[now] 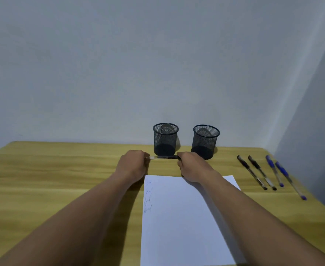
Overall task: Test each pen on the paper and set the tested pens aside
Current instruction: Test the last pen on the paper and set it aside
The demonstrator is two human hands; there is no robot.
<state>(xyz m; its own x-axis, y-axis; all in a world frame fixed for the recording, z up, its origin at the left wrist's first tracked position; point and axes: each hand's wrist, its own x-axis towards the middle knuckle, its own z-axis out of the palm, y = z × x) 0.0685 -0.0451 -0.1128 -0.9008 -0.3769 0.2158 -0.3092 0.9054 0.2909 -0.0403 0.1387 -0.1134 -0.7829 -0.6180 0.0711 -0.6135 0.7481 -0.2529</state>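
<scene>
A black pen (162,157) is held level above the table, just beyond the far edge of the white paper (184,223). My left hand (133,166) grips its clear end and my right hand (191,167) grips its dark end. Several short scribbled lines run down the paper's left margin. Two black pens (251,172) and two blue pens (278,172) lie side by side on the table to the right of the paper.
Two black mesh pen cups (165,139) (205,142) stand behind my hands near the wall; I see no pens in them. The wooden table (52,173) ends at a wall at the back and another on the right.
</scene>
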